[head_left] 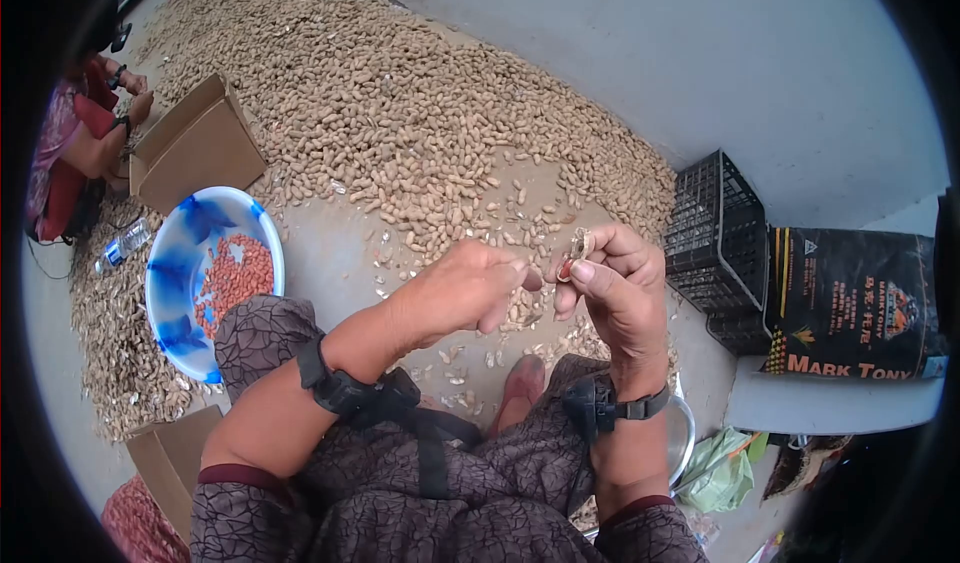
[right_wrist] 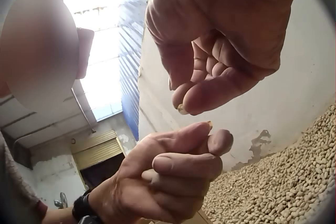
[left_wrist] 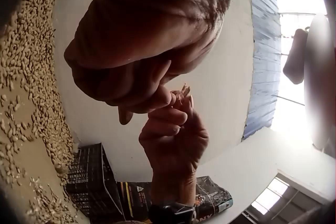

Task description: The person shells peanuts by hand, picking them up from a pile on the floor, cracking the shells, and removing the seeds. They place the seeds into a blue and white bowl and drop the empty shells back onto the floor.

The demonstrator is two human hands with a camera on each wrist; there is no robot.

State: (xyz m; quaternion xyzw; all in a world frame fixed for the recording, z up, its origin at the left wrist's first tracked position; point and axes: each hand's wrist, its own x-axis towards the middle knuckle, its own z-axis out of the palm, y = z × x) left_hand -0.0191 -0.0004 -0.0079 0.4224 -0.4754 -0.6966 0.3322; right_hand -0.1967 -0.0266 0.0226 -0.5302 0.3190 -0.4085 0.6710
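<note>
My right hand (head_left: 625, 288) pinches a cracked peanut (head_left: 578, 258) between thumb and fingers, its pale shell split and a red kernel showing inside. The same peanut (left_wrist: 182, 94) shows as ragged shell at the fingertips in the left wrist view, and only a pale bit of it peeks out in the right wrist view. Just left of it, my left hand (head_left: 465, 288) hovers with curled fingers, thumb tip close to the index finger. Seen from the right wrist, the left hand (right_wrist: 173, 171) sits slightly apart from the right fingertips; no peanut shows in it.
A large heap of unshelled peanuts (head_left: 400, 113) covers the floor ahead. A blue-and-white basin (head_left: 165, 293) with red kernels (head_left: 235, 283) stands left, near a cardboard box (head_left: 195, 148) and bottle (head_left: 125, 245). Another person (head_left: 90, 143) sits far left. Right are black crates (head_left: 715, 233) and a black sack (head_left: 850, 303).
</note>
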